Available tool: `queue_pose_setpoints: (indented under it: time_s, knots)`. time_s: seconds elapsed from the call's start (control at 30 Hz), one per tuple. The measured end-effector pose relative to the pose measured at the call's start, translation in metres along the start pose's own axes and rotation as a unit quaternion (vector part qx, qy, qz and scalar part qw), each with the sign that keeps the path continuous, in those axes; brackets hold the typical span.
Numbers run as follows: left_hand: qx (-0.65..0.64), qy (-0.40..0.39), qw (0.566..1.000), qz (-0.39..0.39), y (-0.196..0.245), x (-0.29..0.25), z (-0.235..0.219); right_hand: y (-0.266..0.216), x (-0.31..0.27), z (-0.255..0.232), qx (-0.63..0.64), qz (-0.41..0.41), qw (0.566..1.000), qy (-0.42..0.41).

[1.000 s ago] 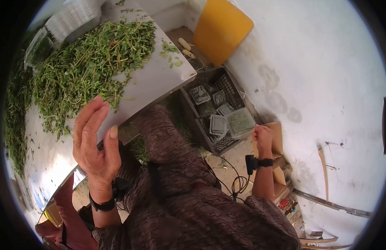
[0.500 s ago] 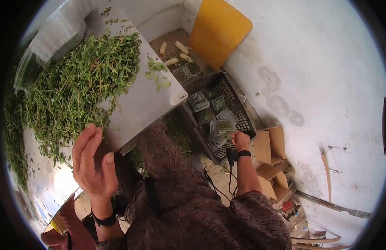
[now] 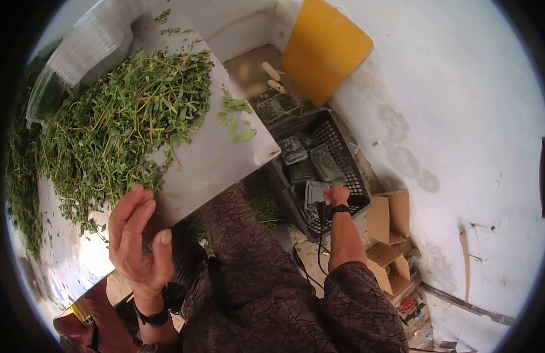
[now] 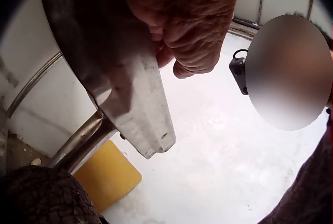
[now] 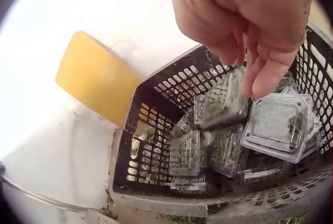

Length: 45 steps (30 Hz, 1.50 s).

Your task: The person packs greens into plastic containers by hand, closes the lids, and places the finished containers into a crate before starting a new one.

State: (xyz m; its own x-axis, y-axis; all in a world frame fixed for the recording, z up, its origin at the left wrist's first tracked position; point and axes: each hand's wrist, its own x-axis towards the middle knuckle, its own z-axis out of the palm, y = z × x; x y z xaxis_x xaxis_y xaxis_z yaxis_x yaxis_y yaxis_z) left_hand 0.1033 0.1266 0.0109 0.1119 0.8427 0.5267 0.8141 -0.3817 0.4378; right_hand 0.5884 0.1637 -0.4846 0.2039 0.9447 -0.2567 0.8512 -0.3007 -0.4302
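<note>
My left hand (image 3: 140, 244) hangs beside the table edge, fingers loosely bent and holding nothing, its fingertips close to a heap of leafy green stems (image 3: 125, 123). In the left wrist view the same hand (image 4: 192, 23) is beside the metal table (image 4: 148, 104). My right hand (image 3: 338, 194) is over a black plastic crate (image 3: 359, 188), fingers pointing down. Just beyond its fingertips in the right wrist view is a blurred, tilted clear clamshell box (image 5: 221, 101) with greens inside. Another clear box (image 5: 276, 122) lies below the fingers, among several in the crate.
Stacked clear containers (image 3: 87, 44) stand at the table's back left. A yellow board (image 3: 325, 50) leans on the white wall by the crate. Cardboard boxes (image 3: 390, 217) sit right of the crate, and a black cable (image 3: 305, 270) runs near my right arm.
My right hand has brought the clear box of greens leftward over the crate, and the box has left its fingers. My left hand has lowered slightly beside the table.
</note>
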Motion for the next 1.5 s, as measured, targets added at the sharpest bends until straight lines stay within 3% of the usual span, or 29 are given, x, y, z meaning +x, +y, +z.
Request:
queue_pose_setpoints:
  time_s: [0.03,0.07,0.1,0.23,0.3,0.33,0.37,0.4,0.43,0.53,0.87,0.97,1.1,1.33,1.4,1.5]
  knots:
    - [-0.001,0.001,1.0,0.003,0.0,0.0,0.0,-0.024,-0.009,-0.033,-0.002,-0.002,1.0,-0.002]
    - [0.0,0.001,1.0,0.0,0.001,0.0,0.001,-0.062,-0.029,-0.054,0.257,0.193,0.947,0.018]
    - [0.002,0.001,1.0,0.003,0.002,0.001,0.001,-0.115,-0.044,-0.08,0.488,0.369,0.791,0.036]
    - [-0.019,0.014,1.0,0.011,0.001,0.002,0.004,-0.123,-0.069,-0.076,0.519,0.351,0.78,-0.005]
    - [-0.024,0.022,0.999,0.015,0.003,0.004,0.005,-0.125,-0.079,-0.077,0.491,0.321,0.808,-0.049]
    - [-0.024,0.021,0.999,0.02,0.003,0.005,0.005,-0.053,-0.069,-0.038,0.493,0.305,0.813,-0.059]
    - [-0.021,0.023,0.999,0.022,0.004,0.005,0.004,-0.011,-0.056,0.016,0.257,0.013,0.962,-0.089]
    - [-0.026,0.024,0.999,0.023,0.005,0.004,0.004,-0.039,-0.078,-0.038,0.258,-0.015,0.961,-0.099]
    - [-0.029,0.026,0.999,0.023,0.005,0.004,0.004,-0.123,-0.091,-0.079,0.492,0.263,0.824,-0.103]
    - [-0.033,0.055,0.998,0.019,0.005,0.003,0.002,-0.155,-0.096,-0.104,0.485,0.235,0.84,-0.065]
    - [-0.189,0.04,0.981,0.016,-0.001,-0.005,-0.002,-0.226,-0.071,-0.219,0.541,0.063,0.838,0.025]
    - [-0.199,0.093,0.974,0.056,-0.006,-0.007,-0.005,-0.251,-0.07,-0.25,0.505,-0.002,0.861,0.063]
    - [-0.182,0.126,0.974,0.054,-0.008,-0.016,-0.031,-0.298,-0.086,-0.3,0.439,-0.111,0.886,0.099]
    - [-0.033,0.249,0.968,-0.022,-0.05,-0.046,-0.081,-0.419,-0.128,-0.378,0.372,-0.286,0.878,0.097]
    - [-0.022,0.258,0.965,-0.05,-0.063,-0.057,-0.09,-0.465,-0.148,-0.389,0.364,-0.349,0.862,0.055]
    - [0.001,0.278,0.957,-0.086,-0.075,-0.068,-0.101,-0.527,-0.165,-0.397,0.34,-0.381,0.86,0.001]
